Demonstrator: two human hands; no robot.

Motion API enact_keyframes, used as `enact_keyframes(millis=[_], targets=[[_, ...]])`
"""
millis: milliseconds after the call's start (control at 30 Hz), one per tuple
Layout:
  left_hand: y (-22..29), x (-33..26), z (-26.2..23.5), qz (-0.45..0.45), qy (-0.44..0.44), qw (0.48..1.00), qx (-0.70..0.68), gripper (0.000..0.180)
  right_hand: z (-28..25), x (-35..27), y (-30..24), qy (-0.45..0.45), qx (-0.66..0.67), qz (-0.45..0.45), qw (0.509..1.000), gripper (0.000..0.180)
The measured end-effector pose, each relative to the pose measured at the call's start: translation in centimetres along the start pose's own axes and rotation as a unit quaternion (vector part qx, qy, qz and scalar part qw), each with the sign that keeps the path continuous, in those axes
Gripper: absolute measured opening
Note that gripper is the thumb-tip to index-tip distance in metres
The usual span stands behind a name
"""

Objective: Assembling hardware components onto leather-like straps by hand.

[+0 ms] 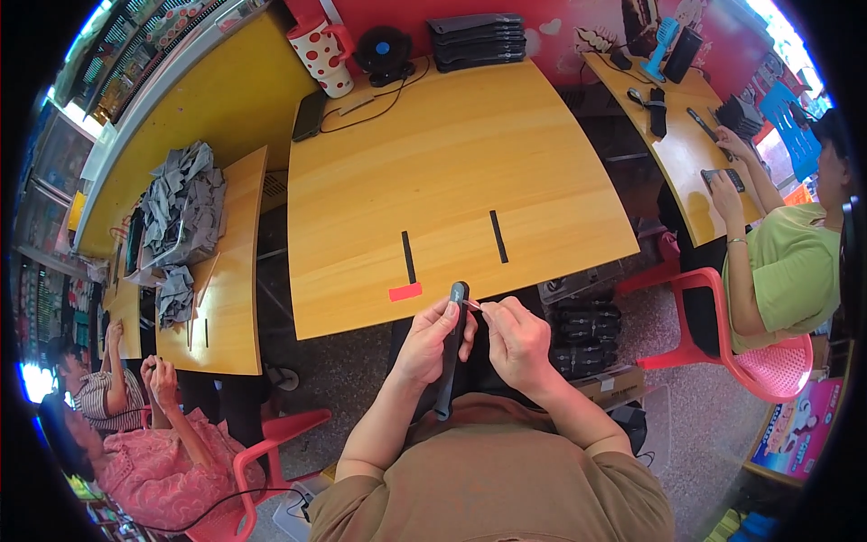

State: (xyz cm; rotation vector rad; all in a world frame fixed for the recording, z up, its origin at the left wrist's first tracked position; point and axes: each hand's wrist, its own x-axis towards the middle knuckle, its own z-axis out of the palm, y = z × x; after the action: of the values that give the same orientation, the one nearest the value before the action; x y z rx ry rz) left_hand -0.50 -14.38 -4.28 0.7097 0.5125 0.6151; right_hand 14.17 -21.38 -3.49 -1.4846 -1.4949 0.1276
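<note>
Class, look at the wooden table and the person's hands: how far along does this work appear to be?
Done, seemingly: a stack of dark strips at the table's far edge. In hand: the left hand holds one dark strip; the right hand pinches something small at its top. Left: two strips on the table.

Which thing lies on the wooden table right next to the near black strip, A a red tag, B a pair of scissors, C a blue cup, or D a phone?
A: a small red tag lies at the near end of the left black strip on the wooden table, just ahead of the left hand holding a dark strap.
</note>
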Motion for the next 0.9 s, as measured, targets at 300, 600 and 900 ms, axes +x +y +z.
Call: enact_keyframes(millis=[300,600,900], targets=[[-0.14,0.06,0.02,0.000,0.004,1.000,-0.009,0.029,-0.14,-0.05,-0.28,-0.007,-0.032,-0.007,0.999,0.026],[-0.05,0.03,0.11,-0.005,0.009,1.000,-0.011,0.029,-0.08,0.06,-0.46,0.002,-0.058,-0.029,0.998,0.022],[-0.15,-0.01,-0.06,-0.011,0.010,1.000,-0.017,0.029,0.19,-0.17,-0.30,0.003,-0.078,-0.034,0.996,0.029]])
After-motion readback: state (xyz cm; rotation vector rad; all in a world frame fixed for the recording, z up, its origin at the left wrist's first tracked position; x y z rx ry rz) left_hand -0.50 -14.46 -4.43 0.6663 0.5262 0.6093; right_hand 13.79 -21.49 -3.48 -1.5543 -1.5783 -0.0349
